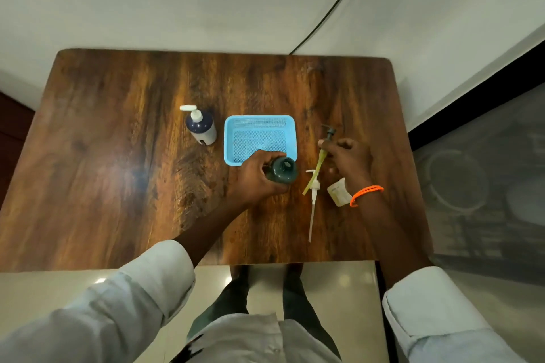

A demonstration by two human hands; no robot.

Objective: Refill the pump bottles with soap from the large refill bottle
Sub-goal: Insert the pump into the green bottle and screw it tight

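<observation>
The open dark green bottle [282, 169] stands just before the blue basket [259, 138], gripped by the left hand [256, 177]. Right of the basket, the right hand [346, 158] pinches a dark pump [323, 153]. The navy pump bottle [200, 127] stands left; its label seems unreadable.

I see a dark wooden tabletop [118, 156], navy pump bottle [201, 127] standing left, blue basket [290, 132] at centre, open green bottle [281, 169] touching its near edge, white pump [313, 200] lying to the right, cream bottle [338, 192] beside it
</observation>
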